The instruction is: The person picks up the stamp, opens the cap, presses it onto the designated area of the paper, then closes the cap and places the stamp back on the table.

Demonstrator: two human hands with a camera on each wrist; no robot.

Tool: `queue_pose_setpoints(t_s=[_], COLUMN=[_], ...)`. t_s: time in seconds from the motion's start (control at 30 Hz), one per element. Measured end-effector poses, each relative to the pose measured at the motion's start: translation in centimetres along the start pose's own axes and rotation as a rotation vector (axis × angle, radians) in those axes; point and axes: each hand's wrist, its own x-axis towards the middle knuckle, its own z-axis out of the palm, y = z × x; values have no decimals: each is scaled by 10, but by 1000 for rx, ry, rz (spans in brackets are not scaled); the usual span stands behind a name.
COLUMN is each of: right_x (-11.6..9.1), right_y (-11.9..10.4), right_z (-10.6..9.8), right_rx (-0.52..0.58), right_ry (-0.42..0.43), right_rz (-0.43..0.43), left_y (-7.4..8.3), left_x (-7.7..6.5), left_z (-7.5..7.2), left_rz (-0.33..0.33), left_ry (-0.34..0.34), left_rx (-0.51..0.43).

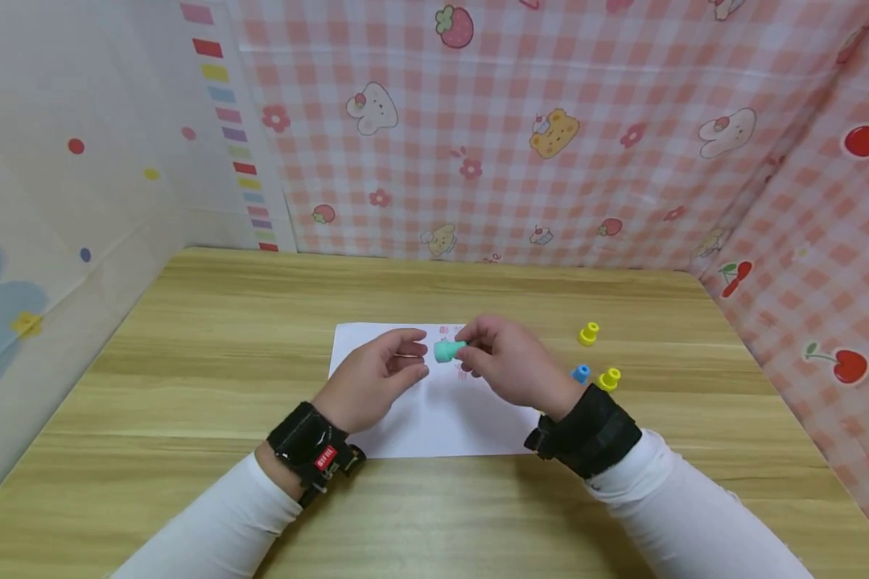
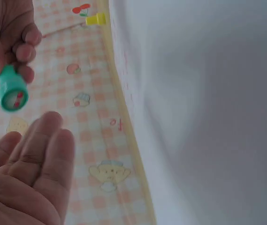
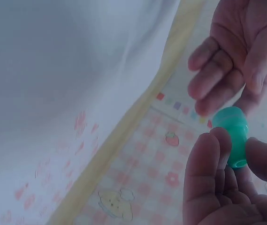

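The right hand [image 1: 510, 362] holds a small teal stamp [image 1: 449, 351] above the white sheet of paper [image 1: 434, 418], its fingers [image 3: 208, 164] and thumb curled round the stamp's narrow end; the wider end points toward the left hand [image 1: 372, 378]; in the left wrist view the stamp's round face shows a red mark inside a teal rim. The left hand hovers just beside the stamp, palm turned inward, its fingers [image 2: 49, 150] loosely extended and close together, holding nothing; whether a fingertip touches the stamp cannot be told. The paper lies flat in the middle of the wooden bench [image 1: 188, 346]; faint pink prints show on it near its far edge, close to the hands. To the right of the paper, on the bare bench, stand two yellow stamps [image 1: 588, 334] and a blue stamp [image 1: 581, 373], near each other and well apart from the teal one. Both wrists wear black straps; both sleeves are white; pink checked cloth with cartoon prints [image 1: 550, 129] walls the bench behind and to the right.
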Motion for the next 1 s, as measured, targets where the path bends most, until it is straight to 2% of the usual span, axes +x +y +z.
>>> queue_pose_setpoints(t_s=[0.17,0.37,0.53,0.8,1.0], right_x=[1,3,4,6,7], right_y=[-1,-2,-3,-3,-1], right_z=[11,20,25,27,27], right_rx=[43,108,154,92,168], right_ry=[-15,-22,-18,-5,-19], right_rz=[-11,-30,-49,-13,17], left_y=[0,-1,-1,-2,-1], left_x=[-1,-2,-2,-2,-1], left_z=[2,3,5,5,4], left_rz=[8,-13,6,-2,-6], left_ry=[9,21,43,53,59], left_rx=[-22,-60,-53,-41,-55])
